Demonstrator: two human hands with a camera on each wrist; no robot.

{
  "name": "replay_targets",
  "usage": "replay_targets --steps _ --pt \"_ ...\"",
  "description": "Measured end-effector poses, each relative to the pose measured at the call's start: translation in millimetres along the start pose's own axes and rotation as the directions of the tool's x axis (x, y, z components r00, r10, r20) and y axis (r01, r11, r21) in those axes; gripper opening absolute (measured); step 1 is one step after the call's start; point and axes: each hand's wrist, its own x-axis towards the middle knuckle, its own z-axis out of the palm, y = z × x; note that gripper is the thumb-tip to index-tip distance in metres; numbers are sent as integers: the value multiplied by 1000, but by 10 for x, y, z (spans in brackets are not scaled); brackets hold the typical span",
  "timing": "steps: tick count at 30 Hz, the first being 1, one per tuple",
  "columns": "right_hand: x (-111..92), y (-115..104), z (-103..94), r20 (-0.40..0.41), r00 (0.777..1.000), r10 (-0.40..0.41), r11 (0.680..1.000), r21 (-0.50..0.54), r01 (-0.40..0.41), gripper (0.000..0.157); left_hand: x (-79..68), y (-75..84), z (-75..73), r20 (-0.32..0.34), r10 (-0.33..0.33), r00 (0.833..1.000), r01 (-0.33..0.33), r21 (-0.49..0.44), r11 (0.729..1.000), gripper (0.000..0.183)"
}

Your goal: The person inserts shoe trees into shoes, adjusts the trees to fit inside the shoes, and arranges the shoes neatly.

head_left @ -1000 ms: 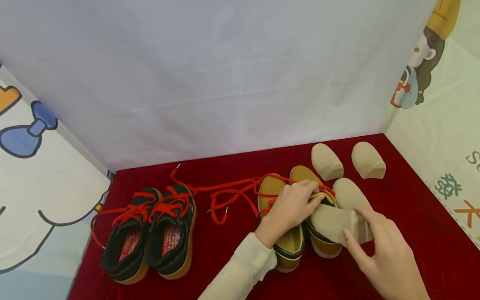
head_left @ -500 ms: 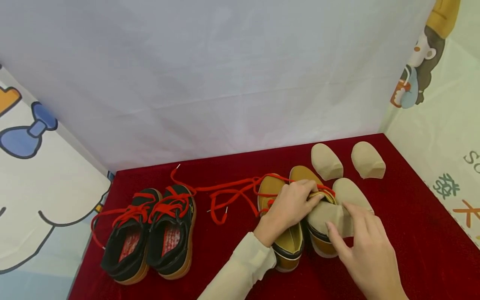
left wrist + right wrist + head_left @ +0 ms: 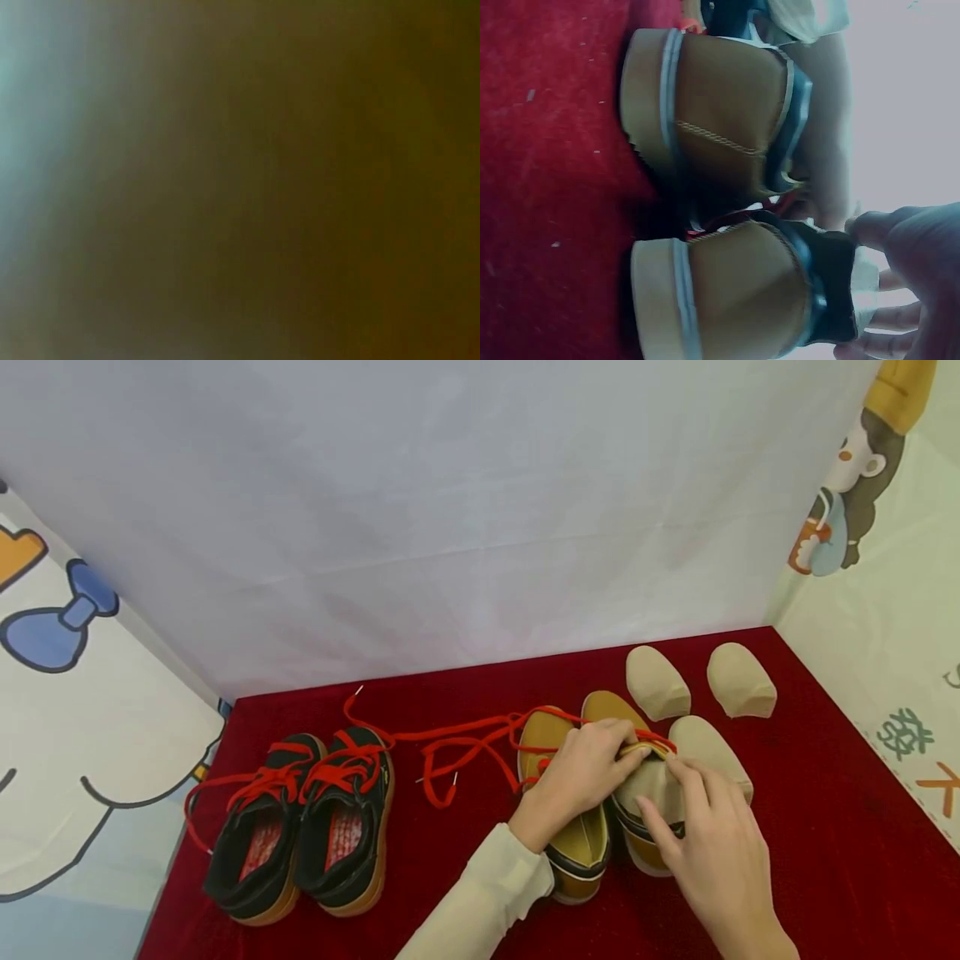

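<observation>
Two tan shoes stand side by side in the head view, the right-hand shoe (image 3: pixel 604 705) and the left-hand shoe (image 3: pixel 542 727). My left hand (image 3: pixel 579 770) pinches the tongue (image 3: pixel 647 747) of the right-hand shoe. A beige toe-shaped shoe insert (image 3: pixel 651 792) sits in that shoe's opening, its front hidden inside. My right hand (image 3: pixel 708 835) holds its back end between thumb and fingers. The right wrist view shows the same hand (image 3: pixel 926 274) above the shoe's tan heel (image 3: pixel 746 292). Only a dark blur fills the left wrist view.
Another beige insert (image 3: pixel 708 747) lies right of the shoes, and two smaller ones (image 3: pixel 657 682) lie farther back. Red laces (image 3: pixel 480 739) trail across the red cloth (image 3: pixel 442 868). A pair of black shoes (image 3: pixel 341 827) stands at the left. A white sheet (image 3: pixel 465 527) hangs behind.
My right hand has moved left with the insert, which has gone deeper into the right-hand tan shoe. The left hand has stayed on the tongue.
</observation>
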Motion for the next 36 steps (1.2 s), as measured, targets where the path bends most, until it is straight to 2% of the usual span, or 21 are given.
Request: replay_targets --steps 6,10,14,19,21,24,28,31,36 --pt "1 34 105 18 1000 -6 1000 20 6 58 -6 -18 -5 -7 8 1000 -8 -32 999 20" --pt "9 53 62 51 998 25 997 68 -28 60 -25 -12 -21 7 2 1000 -1 -89 996 21" --pt "16 104 -9 87 995 45 985 164 -59 59 -90 24 -73 38 -26 999 30 -118 993 20" --pt "-10 211 -71 159 981 111 958 244 -148 52 -209 96 -130 63 -63 996 70 -117 991 35" --pt "-26 261 -88 216 964 154 943 259 -208 51 -268 123 -147 88 -91 992 98 -78 992 45" --pt "-56 326 -108 330 918 218 911 268 -313 53 -356 165 -165 162 -138 977 135 28 990 64" --pt "-82 394 -105 451 861 237 867 302 -397 59 -410 211 -149 252 -174 952 138 152 979 81" --pt "-88 425 -91 492 840 228 845 329 -422 61 -417 229 -121 270 -183 945 129 205 970 85" --pt "-81 482 -67 559 794 238 799 352 -488 67 -420 221 -106 267 -190 945 130 225 965 88"
